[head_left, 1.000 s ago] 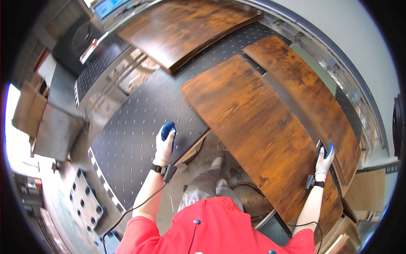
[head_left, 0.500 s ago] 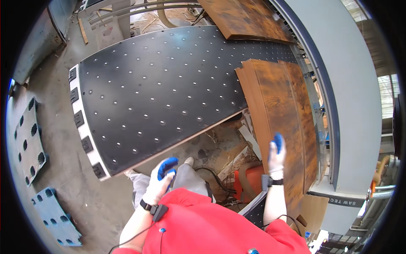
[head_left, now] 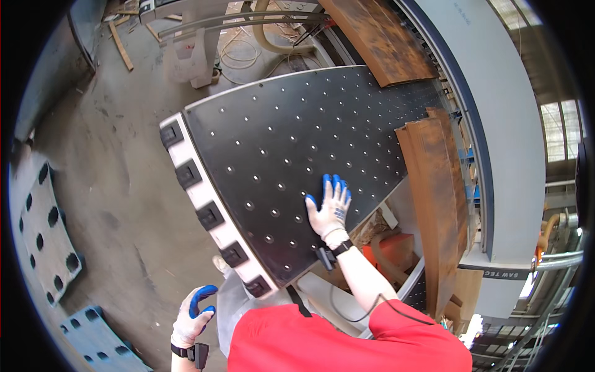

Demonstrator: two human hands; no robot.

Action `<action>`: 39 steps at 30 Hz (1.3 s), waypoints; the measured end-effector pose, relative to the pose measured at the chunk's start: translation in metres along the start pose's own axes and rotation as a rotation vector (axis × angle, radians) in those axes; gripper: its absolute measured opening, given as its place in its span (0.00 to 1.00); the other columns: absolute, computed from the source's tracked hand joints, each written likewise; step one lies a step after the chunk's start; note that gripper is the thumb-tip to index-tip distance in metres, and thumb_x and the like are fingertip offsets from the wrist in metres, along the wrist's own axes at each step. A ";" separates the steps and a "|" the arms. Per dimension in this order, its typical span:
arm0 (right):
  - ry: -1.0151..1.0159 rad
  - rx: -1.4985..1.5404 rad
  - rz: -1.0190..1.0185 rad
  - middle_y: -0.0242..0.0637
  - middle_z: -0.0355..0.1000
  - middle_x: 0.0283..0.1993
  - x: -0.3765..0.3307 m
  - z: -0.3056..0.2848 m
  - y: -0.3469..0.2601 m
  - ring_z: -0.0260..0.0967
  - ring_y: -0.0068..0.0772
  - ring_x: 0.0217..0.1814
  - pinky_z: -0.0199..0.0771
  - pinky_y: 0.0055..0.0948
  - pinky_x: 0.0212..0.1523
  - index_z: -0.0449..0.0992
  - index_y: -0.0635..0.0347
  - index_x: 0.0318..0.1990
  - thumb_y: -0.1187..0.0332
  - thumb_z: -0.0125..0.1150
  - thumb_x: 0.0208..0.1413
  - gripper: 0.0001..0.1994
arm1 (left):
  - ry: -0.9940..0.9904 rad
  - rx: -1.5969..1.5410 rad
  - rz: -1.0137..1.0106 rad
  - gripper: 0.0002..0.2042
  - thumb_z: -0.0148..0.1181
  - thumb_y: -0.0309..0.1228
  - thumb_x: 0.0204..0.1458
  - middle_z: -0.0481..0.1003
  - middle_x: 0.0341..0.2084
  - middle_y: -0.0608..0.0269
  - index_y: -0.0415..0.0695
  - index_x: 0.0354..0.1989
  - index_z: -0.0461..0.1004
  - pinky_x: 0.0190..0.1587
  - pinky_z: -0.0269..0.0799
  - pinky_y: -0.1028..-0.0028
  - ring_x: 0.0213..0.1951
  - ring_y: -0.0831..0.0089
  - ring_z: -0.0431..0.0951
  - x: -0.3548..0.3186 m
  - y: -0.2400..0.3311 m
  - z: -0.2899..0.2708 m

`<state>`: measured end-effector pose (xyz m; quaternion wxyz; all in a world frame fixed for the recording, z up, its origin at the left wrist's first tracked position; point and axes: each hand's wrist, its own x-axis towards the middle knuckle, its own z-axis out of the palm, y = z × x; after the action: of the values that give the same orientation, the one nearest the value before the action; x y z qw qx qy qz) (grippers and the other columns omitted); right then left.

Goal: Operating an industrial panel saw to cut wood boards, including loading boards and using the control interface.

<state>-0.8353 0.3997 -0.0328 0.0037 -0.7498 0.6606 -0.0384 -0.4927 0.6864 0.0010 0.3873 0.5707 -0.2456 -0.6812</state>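
In front of me is a black table (head_left: 266, 139) dotted with small round fittings, with a white end rail (head_left: 199, 197) carrying several black blocks. Over the table's near part, my right hand (head_left: 330, 209) is spread flat, palm down, in a white glove with blue fingertips; whether it presses on the surface I cannot tell. My left hand (head_left: 195, 315), gloved the same way, hangs in the air at lower left beyond the rail's near end. Its fingers are curved and apart, with nothing between them. A stack of brown wood-patterned boards (head_left: 434, 186) lies at the table's right side.
More brown boards (head_left: 384, 43) lie at the far right, beside a long grey machine beam (head_left: 505, 142). Left on the floor are a grey pallet (head_left: 38, 249) and a blue pallet (head_left: 102, 340). An orange-red object (head_left: 396, 251) sits below the table's near edge.
My right hand has moved from beside the board stack to over the black table. My left hand has dropped away toward the lower left. The whole view has shifted, putting the table further right.
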 end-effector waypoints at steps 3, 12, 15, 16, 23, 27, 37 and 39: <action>0.028 0.007 0.002 0.54 0.50 0.76 0.013 0.000 -0.010 0.42 0.62 0.78 0.35 0.61 0.76 0.57 0.56 0.72 0.44 0.57 0.56 0.41 | 0.101 -0.097 0.147 0.30 0.65 0.33 0.47 0.75 0.55 0.54 0.34 0.60 0.70 0.65 0.62 0.68 0.60 0.63 0.73 0.022 0.020 -0.047; -0.103 0.040 0.084 0.53 0.47 0.77 0.025 -0.023 -0.016 0.40 0.61 0.79 0.36 0.59 0.76 0.56 0.56 0.73 0.47 0.65 0.50 0.44 | -0.232 -0.022 0.053 0.29 0.59 0.26 0.53 0.70 0.62 0.55 0.37 0.66 0.65 0.65 0.64 0.69 0.65 0.65 0.67 0.119 0.118 -0.132; -0.155 0.313 0.223 0.52 0.40 0.79 0.038 -0.030 -0.014 0.31 0.60 0.82 0.29 0.54 0.77 0.55 0.56 0.73 0.46 0.63 0.54 0.44 | -0.345 0.074 -0.004 0.28 0.58 0.24 0.55 0.70 0.63 0.55 0.39 0.67 0.64 0.66 0.63 0.66 0.67 0.64 0.66 0.130 0.170 -0.170; -0.177 0.591 0.312 0.51 0.43 0.79 0.049 -0.031 -0.019 0.34 0.54 0.82 0.30 0.50 0.78 0.56 0.56 0.73 0.45 0.59 0.60 0.39 | -0.363 0.057 0.010 0.28 0.58 0.24 0.56 0.69 0.63 0.56 0.39 0.68 0.64 0.66 0.63 0.65 0.67 0.64 0.65 0.131 0.187 -0.188; 0.737 2.758 0.585 0.51 0.75 0.57 0.172 -0.048 -0.130 0.74 0.54 0.59 0.72 0.58 0.61 0.66 0.61 0.61 0.37 0.56 0.59 0.36 | -0.147 -0.374 0.300 0.33 0.58 0.44 0.60 0.69 0.61 0.44 0.32 0.65 0.61 0.68 0.64 0.53 0.62 0.50 0.72 0.221 0.248 -0.314; 0.775 2.813 0.495 0.52 0.74 0.57 0.236 -0.043 -0.183 0.73 0.56 0.58 0.71 0.57 0.62 0.65 0.61 0.62 0.37 0.56 0.59 0.37 | -0.084 -0.167 0.241 0.26 0.34 0.40 0.71 0.61 0.69 0.45 0.34 0.69 0.58 0.76 0.49 0.54 0.70 0.52 0.60 0.286 0.285 -0.357; 1.204 2.647 0.638 0.49 0.74 0.59 0.290 -0.020 -0.245 0.73 0.50 0.58 0.69 0.52 0.64 0.71 0.61 0.60 0.40 0.56 0.60 0.34 | -0.529 0.171 -0.040 0.25 0.35 0.37 0.71 0.63 0.66 0.41 0.29 0.67 0.59 0.72 0.58 0.55 0.68 0.51 0.64 0.497 0.464 -0.359; 1.254 2.589 0.686 0.48 0.74 0.59 0.291 -0.023 -0.256 0.73 0.50 0.58 0.69 0.52 0.64 0.72 0.61 0.59 0.40 0.56 0.60 0.33 | -0.682 -0.005 -0.082 0.27 0.47 0.43 0.67 0.71 0.59 0.46 0.33 0.65 0.63 0.67 0.65 0.57 0.61 0.53 0.71 0.552 0.505 -0.361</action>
<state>-0.5470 0.1453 0.0200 0.3840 0.1030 0.2021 -0.8950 -0.0457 -0.0133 -0.0130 0.2567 0.3185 -0.3361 -0.8483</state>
